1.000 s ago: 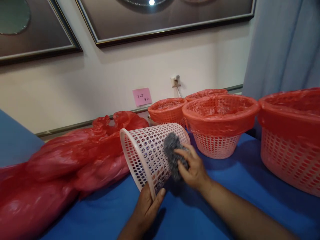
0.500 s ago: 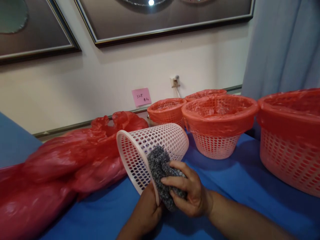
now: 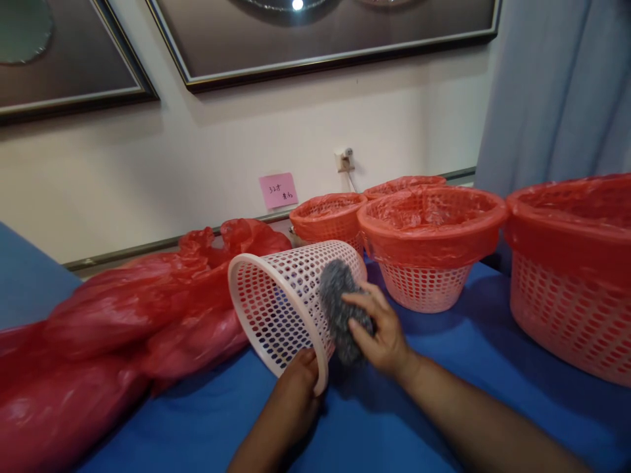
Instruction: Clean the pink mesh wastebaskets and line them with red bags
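The basket (image 3: pixel 292 291) looks light and stiff — left hand (image 3: pixel 296 389) pinches its rim at five o'clock, a good hold — right hand (image 3: pixel 386 336) squeezes a soft rag (image 3: pixel 340 303).

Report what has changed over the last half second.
The right hand has moved the fuzzy grey cloth along the white perforated plastic basket, away from its rim toward its far end. The basket's open end has turned slightly more toward the camera. Nothing was taken up or let go: the left hand still grips the rim. The shiny red plastic bags and red-lined lattice baskets stayed put.
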The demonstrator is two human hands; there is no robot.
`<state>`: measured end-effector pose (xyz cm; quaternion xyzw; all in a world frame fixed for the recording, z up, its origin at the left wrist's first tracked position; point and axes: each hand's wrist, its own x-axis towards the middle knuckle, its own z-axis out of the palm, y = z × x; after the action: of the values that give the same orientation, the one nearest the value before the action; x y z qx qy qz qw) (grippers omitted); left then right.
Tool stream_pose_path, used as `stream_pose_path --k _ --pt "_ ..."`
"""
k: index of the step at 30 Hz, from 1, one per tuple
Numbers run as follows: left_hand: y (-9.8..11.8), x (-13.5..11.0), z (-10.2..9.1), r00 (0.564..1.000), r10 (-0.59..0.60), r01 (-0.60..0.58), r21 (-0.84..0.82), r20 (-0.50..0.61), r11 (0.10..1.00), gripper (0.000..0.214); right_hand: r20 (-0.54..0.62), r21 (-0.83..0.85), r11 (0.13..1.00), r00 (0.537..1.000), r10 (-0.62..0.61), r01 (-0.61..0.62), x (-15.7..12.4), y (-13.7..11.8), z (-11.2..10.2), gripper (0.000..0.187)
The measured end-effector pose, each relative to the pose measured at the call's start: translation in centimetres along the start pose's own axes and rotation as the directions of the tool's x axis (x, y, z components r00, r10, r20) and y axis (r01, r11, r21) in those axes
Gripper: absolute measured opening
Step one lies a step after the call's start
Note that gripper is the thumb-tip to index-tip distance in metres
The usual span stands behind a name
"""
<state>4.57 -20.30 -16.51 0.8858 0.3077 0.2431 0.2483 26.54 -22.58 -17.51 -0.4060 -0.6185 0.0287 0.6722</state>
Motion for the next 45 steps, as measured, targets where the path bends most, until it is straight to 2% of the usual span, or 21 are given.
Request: stream_pose_path --k 2,4,6,9,13,15,17,20,22,23,25,27,28,30,32,34,36,38,40,42,45 --pt "0.7 0.1 0.2 1.0 -0.007 0.009 -0.044 0.03 0.999 0.046 0.089 0.112 0.977 0.978 -0.19 0.18 -0.5 -2.4 -0.3 0.047" --pt "1.3 0.0 0.3 0.998 -0.02 0.027 -0.131 0.055 0.991 0.046 0.101 0.187 0.952 0.959 -0.264 0.243 -0.7 -3.7 -0.6 0.051" --pt "1.6 -0.5 0.4 0.999 -0.039 0.042 -0.274 0.019 0.961 0.051 0.114 0.213 0.946 0.955 -0.274 0.245 -0.6 -3.9 -0.6 0.052" --pt "1.1 -1.4 0.3 0.991 -0.083 0.025 -0.456 -0.107 0.89 0.058 0.193 0.214 0.949 0.942 -0.273 0.231 -0.3 -3.5 -0.5 0.049" --pt "0.2 -2.0 -0.1 0.965 -0.136 0.023 -0.442 -0.226 0.897 0.053 0.235 0.186 0.955 0.933 -0.271 0.231 -0.3 -2.5 -0.1 0.047" --pt "0.3 -1.9 -0.3 0.959 -0.143 0.032 -0.407 -0.245 0.913 0.051 0.142 0.071 0.985 0.975 -0.169 0.16 -0.1 -1.1 0.0 0.043" --pt "0.5 -1.8 -0.3 0.961 -0.129 0.029 -0.375 -0.243 0.926 0.051 -0.036 -0.075 0.997 0.999 0.025 -0.027 0.4 0.8 0.0 0.039" --pt "0.8 -1.7 -0.3 0.972 -0.088 0.018 -0.301 -0.22 0.953 0.049 -0.25 -0.145 0.934 0.925 0.285 -0.327 1.4 3.8 0.0 0.038" --pt "0.8 -1.7 -0.2 0.974 -0.057 0.004 -0.235 -0.218 0.972 0.048 -0.286 -0.134 0.907 0.892 0.351 -0.399 1.7 4.7 0.1 0.039" --pt "0.7 -1.7 -0.2 0.974 -0.044 -0.002 -0.206 -0.221 0.979 0.047 -0.276 -0.132 0.911 0.898 0.344 -0.39 1.7 4.5 0.1 0.039" --pt "0.5 -1.7 -0.2 0.972 -0.022 -0.017 -0.163 -0.235 0.987 0.045 -0.194 -0.136 0.951 0.949 0.25 -0.279 1.2 3.0 0.1 0.038" --pt "0.2 -1.7 -0.1 0.969 0.009 -0.042 -0.13 -0.245 0.991 0.044 -0.022 -0.09 0.994 0.998 0.054 -0.056 0.3 0.7 0.2 0.041" --pt "0.2 -1.7 -0.1 0.968 0.033 -0.064 -0.118 -0.248 0.991 0.043 0.076 -0.036 0.997 0.995 -0.068 0.071 -0.2 -0.5 0.2 0.044" --pt "0.2 -1.8 -0.2 0.968 0.064 -0.095 -0.116 -0.243 0.989 0.04 0.208 0.086 0.961 0.939 -0.275 0.262 -0.9 -2.1 0.2 0.05" --pt "0.4 -1.9 -0.2 0.967 0.042 -0.079 -0.142 -0.25 0.987 0.039 0.234 0.112 0.942 0.913 -0.333 0.315 -1.0 -2.3 0.2 0.051" --pt "0.5 -1.9 -0.2 0.96 -0.006 -0.042 -0.164 -0.281 0.986 0.04 0.157 -0.011 0.977 0.966 -0.207 0.212 -0.5 -1.0 0.2 0.047" --pt "0.3 -1.9 -0.3 0.949 -0.011 -0.039 -0.151 -0.315 0.988 0.041 0.009 -0.181 0.983 1.0 0.017 -0.015 0.3 1.1 0.1 0.042" --pt "0.0 -1.9 -0.4 0.951 0.006 -0.042 -0.11 -0.309 0.993 0.044 -0.128 -0.271 0.932 0.968 0.215 -0.242 1.2 3.1 -0.1 0.039" --pt "-0.4 -1.9 -0.4 0.96 0.006 -0.027 -0.071 -0.28 0.997 0.049 -0.174 -0.277 0.891 0.93 0.322 -0.36 1.7 4.3 -0.2 0.039" --pt "-0.6 -1.9 -0.5 0.968 -0.009 -0.005 -0.055 -0.25 0.998 0.054 -0.153 -0.242 0.903 0.933 0.326 -0.355 1.7 4.1 -0.2 0.037" --pt "-0.4 -1.9 -0.4 0.973 -0.038 0.015 -0.1 -0.227 0.995 0.057 -0.005 -0.147 0.979 0.99 0.143 -0.142 0.9 2.0 -0.2 0.038"
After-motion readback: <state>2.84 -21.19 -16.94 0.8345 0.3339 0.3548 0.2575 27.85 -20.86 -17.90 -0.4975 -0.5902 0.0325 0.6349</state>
